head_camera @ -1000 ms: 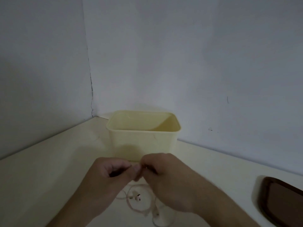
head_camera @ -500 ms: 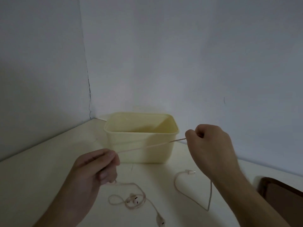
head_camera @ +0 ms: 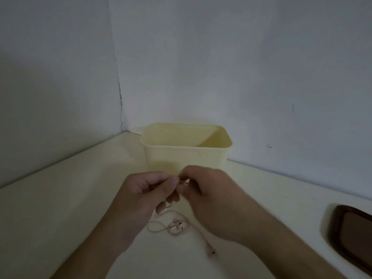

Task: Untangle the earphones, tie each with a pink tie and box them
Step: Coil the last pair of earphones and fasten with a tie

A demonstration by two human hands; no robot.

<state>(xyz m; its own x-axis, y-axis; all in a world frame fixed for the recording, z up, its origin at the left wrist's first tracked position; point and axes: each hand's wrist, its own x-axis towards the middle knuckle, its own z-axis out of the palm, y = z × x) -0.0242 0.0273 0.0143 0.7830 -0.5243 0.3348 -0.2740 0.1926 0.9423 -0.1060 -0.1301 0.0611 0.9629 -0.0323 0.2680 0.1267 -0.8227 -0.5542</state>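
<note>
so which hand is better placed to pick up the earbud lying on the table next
Probably the left hand: the earbud lies just below its curled fingers. The right hand sits further right, and both pinch the cord.

Surface: a pale cream table (head_camera: 60,208) set into a corner between two grey walls, dimly lit.
Back centre: an open pale yellow box (head_camera: 186,156) stands upright on it, near the corner.
Front centre: a coil of pinkish earphone cable (head_camera: 159,228) lies on it, one earbud (head_camera: 179,226) inside the loop and a second earbud (head_camera: 210,251) at the end of a strand trailing to the right.
Right edge: a dark brown tray (head_camera: 350,234) lies flat, partly cut off by the picture's edge, well apart from the box.
</note>
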